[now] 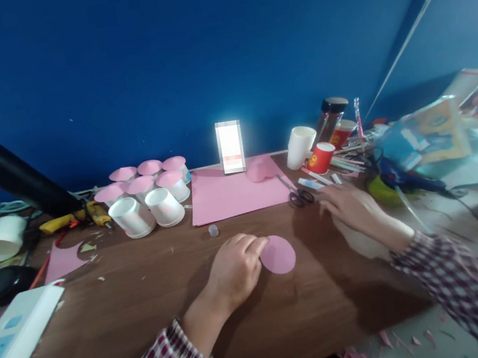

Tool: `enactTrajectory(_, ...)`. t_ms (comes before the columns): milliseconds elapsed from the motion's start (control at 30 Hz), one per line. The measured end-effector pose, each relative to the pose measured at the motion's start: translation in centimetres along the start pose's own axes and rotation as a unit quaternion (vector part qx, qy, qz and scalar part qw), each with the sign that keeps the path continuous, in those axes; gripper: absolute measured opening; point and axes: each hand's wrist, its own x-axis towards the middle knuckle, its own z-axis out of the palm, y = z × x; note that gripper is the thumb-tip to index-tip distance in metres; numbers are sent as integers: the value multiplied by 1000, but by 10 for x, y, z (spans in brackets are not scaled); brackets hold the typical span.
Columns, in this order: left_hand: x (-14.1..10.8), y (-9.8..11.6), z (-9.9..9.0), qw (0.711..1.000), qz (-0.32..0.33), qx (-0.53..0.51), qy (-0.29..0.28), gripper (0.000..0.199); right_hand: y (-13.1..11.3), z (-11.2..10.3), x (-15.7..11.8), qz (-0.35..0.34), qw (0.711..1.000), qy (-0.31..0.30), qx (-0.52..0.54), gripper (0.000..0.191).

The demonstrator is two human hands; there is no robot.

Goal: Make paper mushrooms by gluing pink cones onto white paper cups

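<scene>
My left hand [236, 268] is closed at the left edge of a flat pink paper circle [279, 255], its fingertips on the paper. The circle lies at the front of the brown table. Off to the right, my right hand [352, 207] is stretched out with its fingers apart and holds nothing that I can see. Beside its fingertips are dark-handled scissors [301, 196] and a small white and blue stick [311, 183]. Behind them lies a large pink paper sheet [234, 194], with a curved pink piece [259, 169] on it.
Several white cups with pink cone tops [142, 186] stand at the back left, near two bare upturned paper cups [165, 207]. A power strip [20, 346] lies at the left. On the right are a red cup [321, 158], a blue glue gun [412, 178] and plastic bags [477, 163].
</scene>
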Motion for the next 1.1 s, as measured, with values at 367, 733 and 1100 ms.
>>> enactTrajectory(367,1,-10,4,999,23,-5,-28,36,15,36,32,102,991,69,-55,34)
enactTrajectory(733,-1,-34,-1,993,54,-57,-83,43,-47,16,41,199,737,93,639,22)
enactTrajectory(1100,-1,-26,-10,993,-96,58,-47,26,-114,20,32,174,562,-94,803,23)
